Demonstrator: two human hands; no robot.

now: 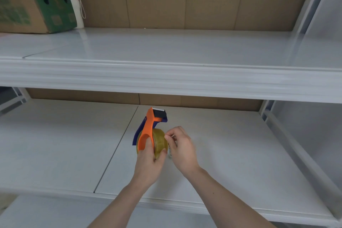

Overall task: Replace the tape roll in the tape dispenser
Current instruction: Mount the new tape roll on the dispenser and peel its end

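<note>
The left hand [148, 161] is closing around the near end of the orange and blue plastic hand-held tape dispenser [148, 129], its thumb lying on the orange side plate and its fingers wrapping under the roll of clear, yellowish packing tape [160, 141] seated in it. The right hand [182, 149] is hovering just right of the roll, thumb and forefinger pinching together at the roll's right face. Whether they are gripping a loose tape end or only picking at the surface I cannot tell; something small and pale is showing under the palm, too blurred to name.

The dispenser is being held in the air above the lower white metal shelf [64, 153], its long axis running from the hands away toward the far side, with the serrated black cutter [159, 112] at the far end, tilted slightly right. So the roll is lying between the two hands, and the cutter is lying beyond both; the right hand is nearer the free face of the roll. By my judgement the roll is already seated, and what remains is leading the tape end forward to the cutter.

On the upper white shelf [166, 50], far left, a brown and green cardboard box [33, 2] is standing closed, contents hidden, with a white bag [75, 3] leaning beside it.
</note>
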